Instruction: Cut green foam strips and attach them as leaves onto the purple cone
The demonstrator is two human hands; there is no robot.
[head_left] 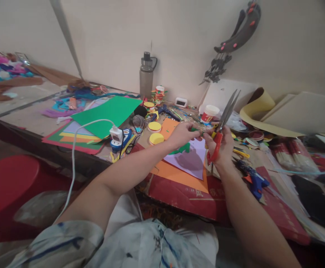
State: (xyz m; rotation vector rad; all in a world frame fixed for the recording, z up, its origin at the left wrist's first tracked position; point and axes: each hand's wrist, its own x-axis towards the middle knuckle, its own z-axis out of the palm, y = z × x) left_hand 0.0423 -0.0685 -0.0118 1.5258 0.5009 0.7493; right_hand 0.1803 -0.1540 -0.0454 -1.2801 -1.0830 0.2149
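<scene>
My right hand (226,147) is closed around red-handled scissors (228,111), whose blades point up and away from me, slightly parted. The fingertips of my left hand (183,134) pinch a small green piece (194,129), close to my right fingertips. Whether the right fingertips also touch it, I cannot tell. Below the hands lies a purple sheet (192,163) with a green cut shape (182,149) on it. An orange sheet (200,184) sticks out from under the purple one.
Yellow-topped round tubs (156,139), a blue-and-white power strip (123,139) and a green sheet (109,113) lie to the left. A white-and-red cup (209,113) and a grey bottle (146,78) stand behind. On the right are a blue glue gun (258,183) and a black slab (316,199).
</scene>
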